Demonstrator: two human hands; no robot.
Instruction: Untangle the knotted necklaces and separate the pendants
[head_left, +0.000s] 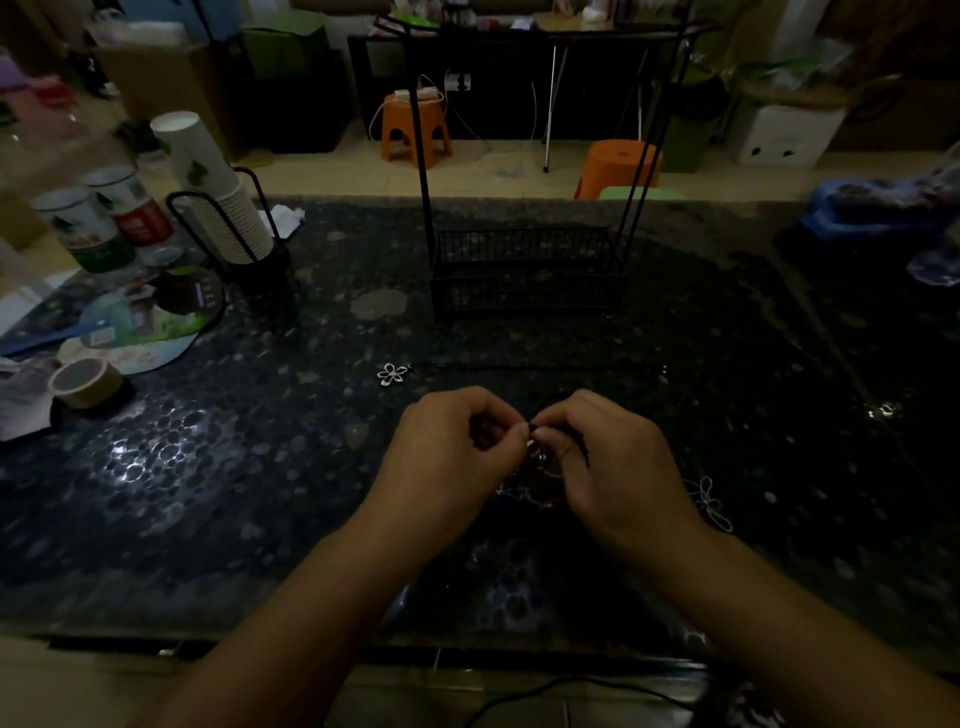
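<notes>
My left hand (457, 457) and my right hand (608, 462) meet fingertip to fingertip above the dark speckled table (234, 467). Both pinch a black cord at the knotted necklaces (537, 470), a small tangle of cord and silver bits hanging between and under the hands; much of it is hidden in the dim light. A silver flower pendant (392, 374) lies apart on the table beyond the hands, with a black cord (519, 368) stretched to its right. Another silver wire flower pendant (709, 501) lies just right of my right hand.
A black wire stand with a mesh basket (524, 270) stands behind the hands. At the left are a cup holder with stacked paper cups (218, 202), bottles (104, 223), a round printed fan (140, 322) and a tape roll (85, 382). A blue object (872, 208) sits far right.
</notes>
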